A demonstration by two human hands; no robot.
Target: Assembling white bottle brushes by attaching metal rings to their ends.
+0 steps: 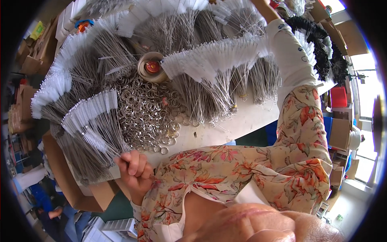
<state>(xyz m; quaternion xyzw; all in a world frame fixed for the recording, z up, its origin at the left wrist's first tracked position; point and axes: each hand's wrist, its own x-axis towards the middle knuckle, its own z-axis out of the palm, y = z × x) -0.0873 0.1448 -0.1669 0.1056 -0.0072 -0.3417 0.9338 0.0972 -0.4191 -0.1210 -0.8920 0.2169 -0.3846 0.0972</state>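
My left hand is at the table's near edge, its fingers curled inward. Whatever may be inside them is too hidden to make out. Just beyond it lies a bundle of thin wire-handled brushes with white bristles. A large heap of metal split rings spreads across the table next to that bundle. My right arm, in a white sleeve cover, reaches far forward to the top edge; only the wrist end shows and the fingers are cut off. Beneath and beside that arm, more white-bristled brushes lie in a long row.
A round tub with a red item inside stands beyond the rings. Black-bristled brushes are piled at the far right. An open cardboard box stands below the table's left edge. A red bin is off to the right.
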